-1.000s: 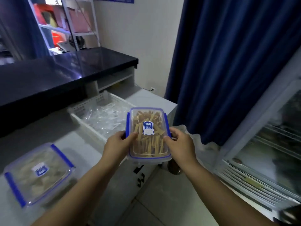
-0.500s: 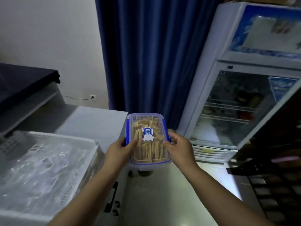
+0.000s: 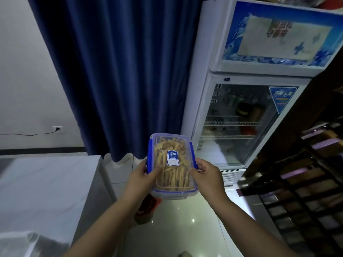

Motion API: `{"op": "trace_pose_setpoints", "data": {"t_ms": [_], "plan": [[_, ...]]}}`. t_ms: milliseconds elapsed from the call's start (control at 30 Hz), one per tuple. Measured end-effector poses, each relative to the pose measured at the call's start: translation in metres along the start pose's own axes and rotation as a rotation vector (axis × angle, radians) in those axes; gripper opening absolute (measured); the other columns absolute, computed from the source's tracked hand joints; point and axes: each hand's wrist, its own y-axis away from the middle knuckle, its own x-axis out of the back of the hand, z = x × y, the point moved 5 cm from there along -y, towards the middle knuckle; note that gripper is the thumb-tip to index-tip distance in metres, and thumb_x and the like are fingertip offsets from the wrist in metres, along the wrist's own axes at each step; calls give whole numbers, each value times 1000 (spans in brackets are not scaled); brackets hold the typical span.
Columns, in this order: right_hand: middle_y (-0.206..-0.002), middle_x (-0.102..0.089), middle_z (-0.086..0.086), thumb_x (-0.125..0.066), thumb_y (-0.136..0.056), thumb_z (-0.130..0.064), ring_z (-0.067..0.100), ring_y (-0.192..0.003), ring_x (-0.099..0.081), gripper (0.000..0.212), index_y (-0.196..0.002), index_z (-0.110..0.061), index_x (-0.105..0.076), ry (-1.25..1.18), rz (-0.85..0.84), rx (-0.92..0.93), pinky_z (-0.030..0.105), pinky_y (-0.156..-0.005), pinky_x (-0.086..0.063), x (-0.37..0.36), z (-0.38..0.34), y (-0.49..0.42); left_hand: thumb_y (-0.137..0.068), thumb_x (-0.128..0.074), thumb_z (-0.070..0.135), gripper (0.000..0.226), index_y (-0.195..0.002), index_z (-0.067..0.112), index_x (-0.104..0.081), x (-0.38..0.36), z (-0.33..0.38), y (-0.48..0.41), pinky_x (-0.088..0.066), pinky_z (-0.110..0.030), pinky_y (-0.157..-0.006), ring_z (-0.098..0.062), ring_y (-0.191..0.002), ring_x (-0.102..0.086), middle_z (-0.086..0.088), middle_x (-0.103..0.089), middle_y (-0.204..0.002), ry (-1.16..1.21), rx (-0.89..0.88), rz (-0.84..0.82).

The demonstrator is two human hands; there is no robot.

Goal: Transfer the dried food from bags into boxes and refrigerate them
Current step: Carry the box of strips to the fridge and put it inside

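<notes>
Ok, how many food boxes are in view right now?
1: the box, held between left hand and right hand before the fridge. More may sit unseen inside it.

Ahead: fridge (image 3: 239,123), its glass door closed over the shelves.
Left: surface (image 3: 46,182).
Right: dark rack (image 3: 306,191).
Between: open floor (image 3: 185,229).

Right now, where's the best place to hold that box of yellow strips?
Take the box by its two long sides, one hand from each side, as the left hand and right hand hold it. It is long, narrow and flat; thumbs on top would likely keep it level.
</notes>
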Motion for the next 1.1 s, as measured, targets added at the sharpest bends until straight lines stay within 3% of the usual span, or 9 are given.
{"op": "trace_pose_setpoints", "data": {"t_ms": [300,467,567,700,800,933,1033,1100], "plan": [[-86,-68,-19,-64,-87,-14,4,-82,-65,24,-106,-28,-68,-4,-72,34,34,-77,-58,21,-5,-157,-84,-63,26,34,-115,30,-50,-53,37,-130,-55,-47,-86,-23,-92,-69,-2,-68,-104,218,100,7],[-86,-65,-21,-65,-88,-15,0,-81,-64,23,-103,-32,-62,13,-148,79,27,-75,-57,25,-14,-219,-83,-66,21,28,-107,30,-54,-66,50,-188,-58,-40,-76,-22,-86,-71,-2,-70,-97,318,121,85],[-91,-68,-17,-68,-86,-22,4,-84,-65,22,-103,-34,-62,91,-172,92,36,-80,-58,26,-23,-253,-83,-67,20,34,-114,27,-55,-66,56,-221,-57,-42,-78,-24,-87,-71,-5,-70,-100,336,126,111],[-116,-66,-5,-65,-87,-34,10,-100,-62,42,-127,-22,-58,425,-99,222,32,-88,-51,35,-50,-303,-84,-66,17,26,-101,33,-57,-59,68,-264,-56,-38,-73,-24,-86,-71,-3,-71,-98,373,102,98],[-124,-63,3,-61,-89,-28,22,-113,-55,39,-127,-17,-60,714,13,493,32,-94,-42,43,-92,-342,-84,-65,12,25,-96,33,-58,-50,81,-292,-55,-42,-78,-24,-87,-70,-2,-71,-96,384,73,69],[-99,-70,10,-70,-77,-16,30,-95,-61,25,-101,-9,-71,1200,146,823,37,-83,-46,32,-130,-398,-84,-66,10,30,-109,24,-60,-38,88,-324,-55,-44,-80,-28,-89,-69,-8,-71,-100,380,52,34],[-73,-65,10,-79,-51,-5,29,-73,-62,19,-67,-7,-69,1524,113,862,33,-76,-50,19,-137,-430,-82,-68,11,37,-116,22,-58,-30,87,-344,-56,-45,-82,-27,-90,-70,-9,-70,-103,364,59,13],[-65,-61,10,-79,-44,-2,29,-67,-60,20,-58,-7,-65,1684,79,839,35,-79,-52,14,-138,-443,-82,-68,11,35,-113,24,-59,-24,86,-354,-55,-46,-84,-27,-91,-69,-8,-71,-102,363,59,-5]]}}
